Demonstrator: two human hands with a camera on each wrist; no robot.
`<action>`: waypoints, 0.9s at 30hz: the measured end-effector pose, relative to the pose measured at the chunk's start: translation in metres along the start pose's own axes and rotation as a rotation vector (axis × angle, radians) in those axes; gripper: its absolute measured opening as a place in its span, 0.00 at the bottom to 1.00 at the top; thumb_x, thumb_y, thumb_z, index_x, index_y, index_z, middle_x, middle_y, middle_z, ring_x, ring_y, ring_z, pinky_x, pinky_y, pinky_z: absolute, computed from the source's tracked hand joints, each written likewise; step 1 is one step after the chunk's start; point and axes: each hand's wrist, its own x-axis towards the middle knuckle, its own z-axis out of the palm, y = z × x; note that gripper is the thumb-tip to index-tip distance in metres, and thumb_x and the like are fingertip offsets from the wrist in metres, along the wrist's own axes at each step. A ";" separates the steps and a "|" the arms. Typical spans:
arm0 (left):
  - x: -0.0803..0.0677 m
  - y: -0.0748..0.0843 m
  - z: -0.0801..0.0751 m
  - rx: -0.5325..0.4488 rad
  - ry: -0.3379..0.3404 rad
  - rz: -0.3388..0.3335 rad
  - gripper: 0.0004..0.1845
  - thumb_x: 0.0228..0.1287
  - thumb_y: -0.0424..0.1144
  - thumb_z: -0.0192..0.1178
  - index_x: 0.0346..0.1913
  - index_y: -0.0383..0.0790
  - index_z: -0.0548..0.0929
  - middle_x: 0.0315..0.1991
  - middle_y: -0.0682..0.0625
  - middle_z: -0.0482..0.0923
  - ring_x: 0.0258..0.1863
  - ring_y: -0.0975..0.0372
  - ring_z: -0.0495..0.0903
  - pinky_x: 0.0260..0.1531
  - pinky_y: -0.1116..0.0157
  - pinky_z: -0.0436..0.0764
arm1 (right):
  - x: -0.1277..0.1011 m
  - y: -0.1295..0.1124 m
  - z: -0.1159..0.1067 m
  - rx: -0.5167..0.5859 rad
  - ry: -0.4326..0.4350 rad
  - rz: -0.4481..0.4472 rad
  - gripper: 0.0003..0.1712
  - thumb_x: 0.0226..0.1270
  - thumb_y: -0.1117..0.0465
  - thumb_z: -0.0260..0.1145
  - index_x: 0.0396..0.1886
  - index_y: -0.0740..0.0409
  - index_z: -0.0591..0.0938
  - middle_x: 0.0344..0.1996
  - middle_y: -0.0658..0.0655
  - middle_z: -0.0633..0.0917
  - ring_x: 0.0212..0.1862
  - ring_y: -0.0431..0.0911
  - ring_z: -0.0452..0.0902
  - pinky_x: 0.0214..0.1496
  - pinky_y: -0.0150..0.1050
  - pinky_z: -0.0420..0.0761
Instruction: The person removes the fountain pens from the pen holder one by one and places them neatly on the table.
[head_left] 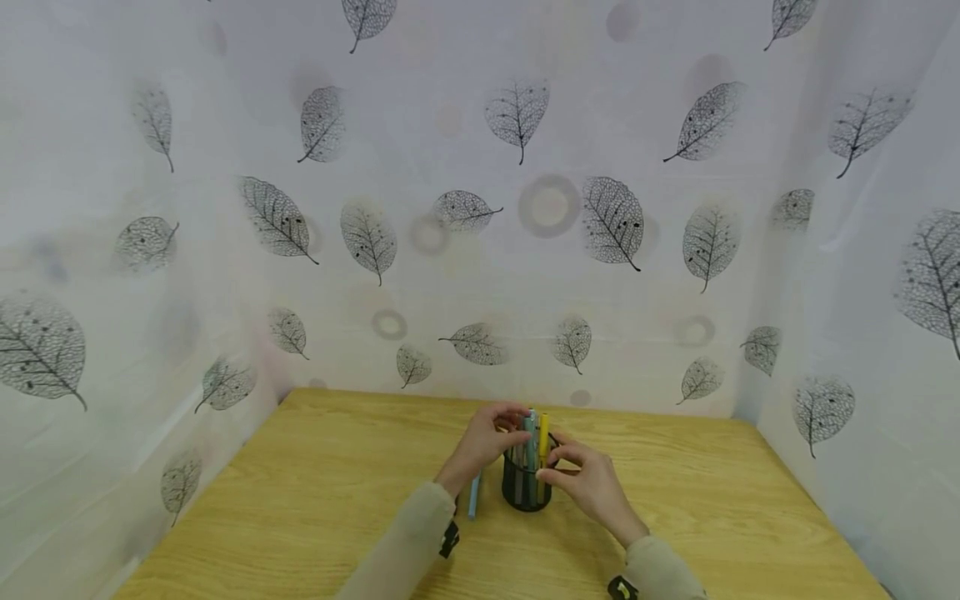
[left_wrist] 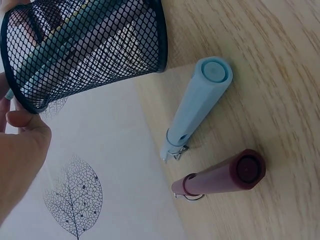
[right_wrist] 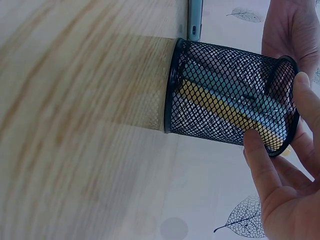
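Right grip [head_left: 581, 475] pinches the rim of the cup [head_left: 527, 487]; left grip [head_left: 487, 437] closes on pens [head_left: 534, 442] standing in it, mid-worktop [head_left: 300, 500]. Mesh looks light, stiff, tippy; hold near the rim. Blue pen [left_wrist: 197, 102] and maroon pen [left_wrist: 222, 177] lie beside it.

- Your left hand [head_left: 483, 442] reaches over the top of the black mesh pen cup [head_left: 527, 487], its fingers at the pens [head_left: 536, 437] standing in it.
- Your right hand [head_left: 588, 482] touches the cup's rim.
- A light blue pen [head_left: 474, 495] lies on the wooden table [head_left: 315, 500], just left of the cup.
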 end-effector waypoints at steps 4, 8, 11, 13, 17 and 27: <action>0.000 0.001 -0.001 -0.015 -0.004 0.007 0.15 0.62 0.29 0.65 0.52 0.31 0.81 0.47 0.33 0.80 0.38 0.58 0.76 0.34 0.67 0.77 | 0.000 -0.001 0.000 -0.003 0.002 -0.007 0.07 0.55 0.60 0.76 0.28 0.52 0.83 0.67 0.64 0.74 0.61 0.59 0.77 0.44 0.36 0.87; 0.006 -0.015 0.001 -0.026 0.022 0.026 0.14 0.61 0.30 0.66 0.51 0.34 0.82 0.47 0.36 0.82 0.38 0.60 0.76 0.35 0.67 0.77 | 0.000 -0.001 0.000 -0.021 0.009 -0.017 0.08 0.54 0.59 0.76 0.27 0.51 0.84 0.66 0.66 0.74 0.61 0.61 0.77 0.44 0.35 0.87; 0.007 -0.017 0.002 -0.037 0.035 0.040 0.14 0.61 0.32 0.68 0.49 0.35 0.83 0.45 0.39 0.83 0.38 0.61 0.77 0.37 0.67 0.78 | 0.000 -0.001 0.000 -0.023 0.018 -0.020 0.08 0.54 0.59 0.77 0.27 0.51 0.83 0.65 0.65 0.75 0.61 0.61 0.76 0.44 0.35 0.87; 0.007 -0.017 0.002 -0.040 0.038 0.051 0.13 0.60 0.33 0.68 0.48 0.35 0.83 0.44 0.40 0.83 0.37 0.62 0.78 0.36 0.67 0.78 | 0.000 -0.002 0.000 -0.015 0.023 -0.017 0.09 0.53 0.59 0.77 0.26 0.51 0.83 0.65 0.64 0.76 0.61 0.60 0.76 0.44 0.35 0.86; 0.007 -0.017 0.002 -0.042 0.034 0.063 0.12 0.59 0.33 0.69 0.46 0.36 0.83 0.42 0.42 0.84 0.36 0.64 0.80 0.35 0.67 0.79 | 0.001 -0.002 -0.001 0.000 0.015 -0.016 0.08 0.53 0.59 0.77 0.27 0.52 0.83 0.65 0.65 0.75 0.61 0.60 0.76 0.44 0.35 0.86; 0.007 -0.019 0.001 -0.035 -0.002 0.045 0.12 0.59 0.34 0.70 0.47 0.40 0.85 0.43 0.43 0.84 0.35 0.65 0.80 0.33 0.68 0.80 | 0.001 0.001 -0.001 -0.010 -0.005 -0.012 0.08 0.54 0.58 0.77 0.27 0.50 0.84 0.66 0.65 0.74 0.61 0.61 0.76 0.44 0.36 0.87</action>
